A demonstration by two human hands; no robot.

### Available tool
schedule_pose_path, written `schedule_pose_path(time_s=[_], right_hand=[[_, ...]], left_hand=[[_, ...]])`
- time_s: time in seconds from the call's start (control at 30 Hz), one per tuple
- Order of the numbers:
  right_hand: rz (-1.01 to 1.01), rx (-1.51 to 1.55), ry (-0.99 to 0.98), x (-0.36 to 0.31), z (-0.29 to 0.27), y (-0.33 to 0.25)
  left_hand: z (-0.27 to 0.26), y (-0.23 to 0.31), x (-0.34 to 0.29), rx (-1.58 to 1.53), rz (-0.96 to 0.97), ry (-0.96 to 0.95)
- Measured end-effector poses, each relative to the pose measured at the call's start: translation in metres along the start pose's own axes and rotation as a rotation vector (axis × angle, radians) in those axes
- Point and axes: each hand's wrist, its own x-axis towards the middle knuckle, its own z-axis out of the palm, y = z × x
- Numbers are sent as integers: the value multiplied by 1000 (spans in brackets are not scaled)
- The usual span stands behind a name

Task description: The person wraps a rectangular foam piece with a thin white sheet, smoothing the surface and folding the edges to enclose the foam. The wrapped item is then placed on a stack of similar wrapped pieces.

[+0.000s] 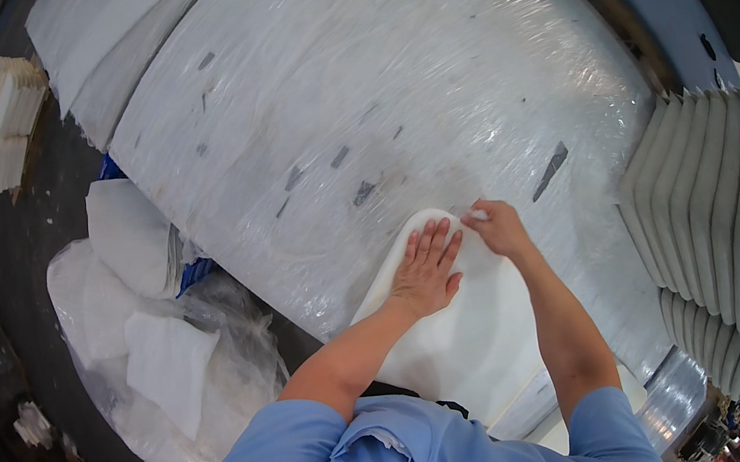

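Observation:
A white, smooth pad with a rounded far end (pixel 452 353) lies in front of me on a table wrapped in clear plastic film. My left hand (pixel 429 268) rests flat on the pad close to its rounded end, fingers spread. Beside the pad's far right edge, my right hand (pixel 497 228) is closed in a pinch. A small whitish bit shows at its fingertips; whether it belongs to the pad's edge or is separate, I cannot tell. The pad's near part runs down toward my body.
The film-covered table (pixel 294 117) has dark torn patches. Grey curved pads (pixel 704 197) stand stacked at the right. On the left, white sheets (pixel 173 364) lie in clear plastic beside a white stack (pixel 131 235). Farther back is a cream stack (pixel 11 119) on the floor.

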Motion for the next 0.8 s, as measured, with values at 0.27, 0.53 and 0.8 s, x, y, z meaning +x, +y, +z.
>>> schedule_pose_path(time_s=[0.27, 0.53, 0.8], right_hand=[[-73, 238, 255, -22, 14, 15], [338, 351, 647, -39, 3, 22], [255, 628, 767, -208, -20, 41]], left_hand=[[1, 1, -3, 25, 12, 30], [-11, 10, -1, 63, 7, -49], [-28, 16, 8, 59, 57, 58]])
